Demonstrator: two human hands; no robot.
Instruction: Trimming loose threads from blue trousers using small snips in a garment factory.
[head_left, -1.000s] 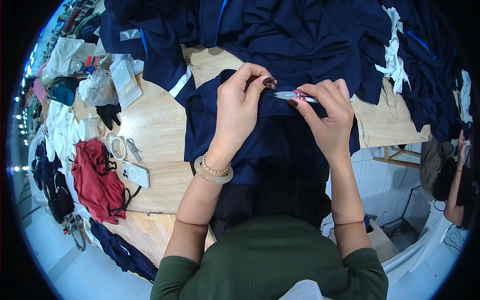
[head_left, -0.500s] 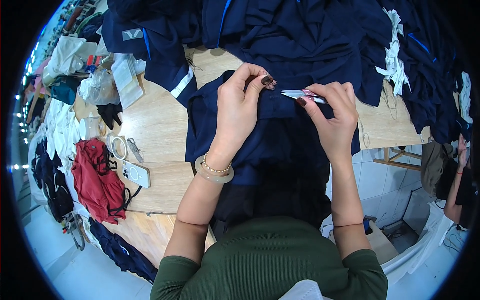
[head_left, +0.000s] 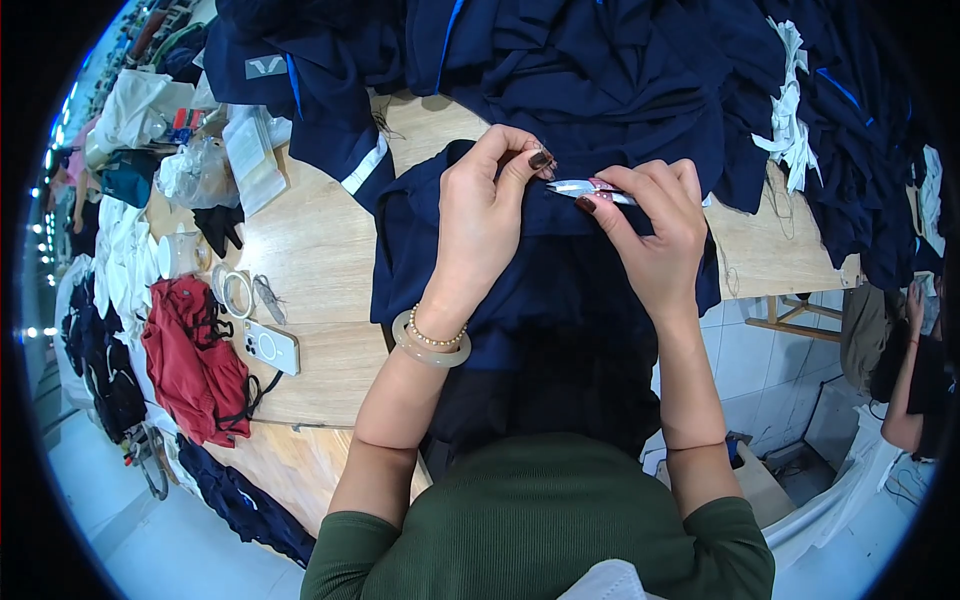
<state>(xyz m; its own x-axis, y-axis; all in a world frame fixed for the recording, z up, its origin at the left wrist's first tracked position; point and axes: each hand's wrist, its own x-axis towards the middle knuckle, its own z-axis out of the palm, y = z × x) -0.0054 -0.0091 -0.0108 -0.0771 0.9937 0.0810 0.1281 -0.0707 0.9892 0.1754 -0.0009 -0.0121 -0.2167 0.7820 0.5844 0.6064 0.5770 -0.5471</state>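
My right hand (head_left: 655, 210) grips a pair of small thread snips (head_left: 580, 188), silver-bladed with pinkish patterned handles. Their tips point left and lie just short of my left fingertips. My left hand (head_left: 480, 205) is closed in a pinch, thumb against forefinger; whatever it pinches is too small to make out. Under both hands a dark navy garment (head_left: 440, 240) is spread over the table's near edge and my lap. A beaded bracelet and a pale bangle (head_left: 432, 350) circle my left wrist.
A heap of navy garments (head_left: 600, 80) covers the far side of the wooden table (head_left: 320, 230). White cloth strips (head_left: 788, 110) lie on it at right. Leftward are a phone (head_left: 272, 347), tape rolls (head_left: 238, 294), a red bag (head_left: 195, 360) and plastic bags. Another person's arm (head_left: 905, 390) shows far right.
The snips in my right hand have moved slightly left, closer to my left fingertips. My left hand has shifted a little right and keeps its pinch. The other person's arm at right has moved.
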